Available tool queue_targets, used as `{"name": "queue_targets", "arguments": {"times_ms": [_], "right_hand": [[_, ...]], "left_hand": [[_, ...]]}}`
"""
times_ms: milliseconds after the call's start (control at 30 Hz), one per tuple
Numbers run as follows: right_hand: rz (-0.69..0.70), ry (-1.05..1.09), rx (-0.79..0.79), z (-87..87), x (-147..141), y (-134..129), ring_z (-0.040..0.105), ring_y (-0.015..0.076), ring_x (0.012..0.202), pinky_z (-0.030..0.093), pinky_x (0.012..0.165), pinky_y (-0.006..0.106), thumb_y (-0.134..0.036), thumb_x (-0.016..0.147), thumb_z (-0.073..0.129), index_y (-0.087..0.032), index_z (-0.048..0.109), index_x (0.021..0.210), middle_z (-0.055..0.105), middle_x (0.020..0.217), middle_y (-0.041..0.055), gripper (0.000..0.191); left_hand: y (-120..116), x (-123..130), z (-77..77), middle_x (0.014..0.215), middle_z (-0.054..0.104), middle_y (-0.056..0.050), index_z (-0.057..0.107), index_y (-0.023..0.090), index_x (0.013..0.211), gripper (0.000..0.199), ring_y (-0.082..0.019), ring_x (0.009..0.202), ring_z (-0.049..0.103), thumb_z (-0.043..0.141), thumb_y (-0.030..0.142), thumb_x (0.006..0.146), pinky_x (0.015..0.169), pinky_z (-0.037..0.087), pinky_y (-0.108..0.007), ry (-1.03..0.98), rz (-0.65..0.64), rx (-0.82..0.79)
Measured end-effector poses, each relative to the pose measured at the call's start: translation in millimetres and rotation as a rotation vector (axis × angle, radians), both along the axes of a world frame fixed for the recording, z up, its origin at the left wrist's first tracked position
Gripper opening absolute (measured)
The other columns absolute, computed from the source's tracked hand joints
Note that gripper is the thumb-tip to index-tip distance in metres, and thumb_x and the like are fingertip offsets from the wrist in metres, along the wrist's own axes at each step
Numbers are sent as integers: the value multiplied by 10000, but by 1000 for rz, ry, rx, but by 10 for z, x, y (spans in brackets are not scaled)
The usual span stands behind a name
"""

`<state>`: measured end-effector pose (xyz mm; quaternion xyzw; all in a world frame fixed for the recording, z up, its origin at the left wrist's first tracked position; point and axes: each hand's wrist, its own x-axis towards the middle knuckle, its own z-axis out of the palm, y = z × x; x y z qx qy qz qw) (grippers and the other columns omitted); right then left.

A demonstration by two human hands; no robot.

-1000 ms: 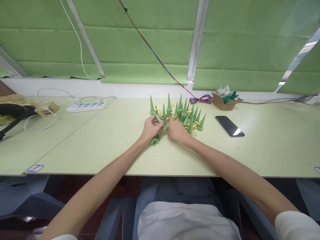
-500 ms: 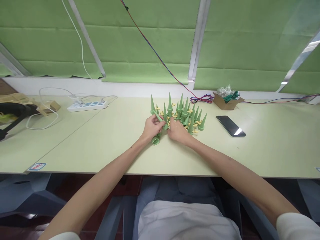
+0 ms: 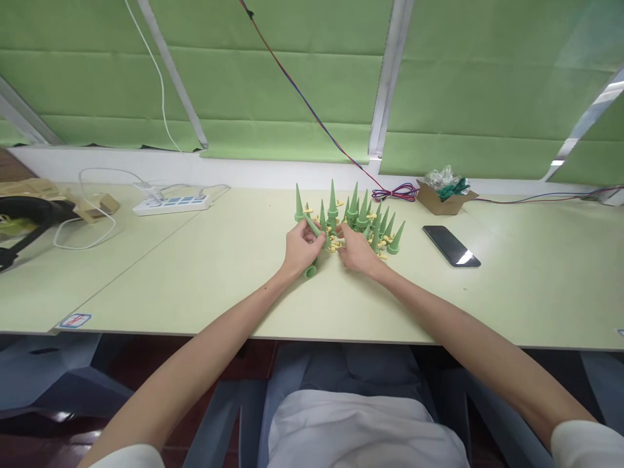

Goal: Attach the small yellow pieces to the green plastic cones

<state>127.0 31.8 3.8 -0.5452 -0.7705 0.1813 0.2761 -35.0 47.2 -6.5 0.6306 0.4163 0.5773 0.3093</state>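
Left hand point(image 3: 301, 247): pinches a tilted green spike point(image 3: 312, 225).
Right hand point(image 3: 359, 251): curled by yellow pieces point(image 3: 335, 246); grip unclear.
Other spikes point(image 3: 332, 200): mostly upright on the desk point(image 3: 195, 279).
Care: steady the spike; avoid toppling others.

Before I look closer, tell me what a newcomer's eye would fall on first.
Probably the cluster of spiky green plastic-looking cones, with small yellow pieces among them, on the pale table. The left hand holds a slanted cone there, with the right hand nearby. Next, the glossy black rectangular phone right of the cluster and broad green blinds across the top.
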Motion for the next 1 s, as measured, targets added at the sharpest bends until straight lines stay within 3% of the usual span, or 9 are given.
{"name": "queue_targets", "arguments": {"times_ms": [67,267,433,600,800,1000], "right_hand": [[6,12,23,-36,14,38,623,278,890,511,743,383,-19,787,466,-135,496,1257,630,1167,184,485],[58,-64,191,-219,37,136,590,312,1071,464,952,449,-28,790,443,-108,601,1147,654,1130,189,399],[54,-71,206,-304,28,174,577,288,1053,448,971,437,-37,810,459,-128,617,1134,640,1069,153,372],[38,-88,201,-301,3,153,575,263,1005,462,925,399,-32,852,443,-135,612,1099,609,1077,147,317],[39,-185,219,-235,-31,77,573,256,909,472,835,366,-4,886,353,-154,614,1040,590,951,131,338],[41,-143,169,-194,-57,40,579,263,979,460,884,374,-93,936,413,-149,622,1100,567,1080,149,272]], "left_hand": [[-13,1,13,786,650,-9,578,171,884,225,-103,589,604,697,273,724,535,482,-224,32,10,47],[-33,-46,90,813,654,-24,583,166,876,201,-119,627,613,685,282,747,558,504,-240,50,3,53],[-18,-103,112,776,650,-20,588,171,861,185,-126,634,606,677,305,771,572,518,-247,109,-5,56],[-10,-132,110,779,646,-16,591,174,850,175,-129,634,604,662,316,777,572,521,-251,185,-2,67],[-5,-168,160,772,636,-9,593,173,830,156,-96,545,539,656,303,769,516,488,-237,205,14,58],[-3,-221,227,758,633,-11,584,176,828,146,-83,479,525,660,286,768,420,434,-219,153,13,39]]}}
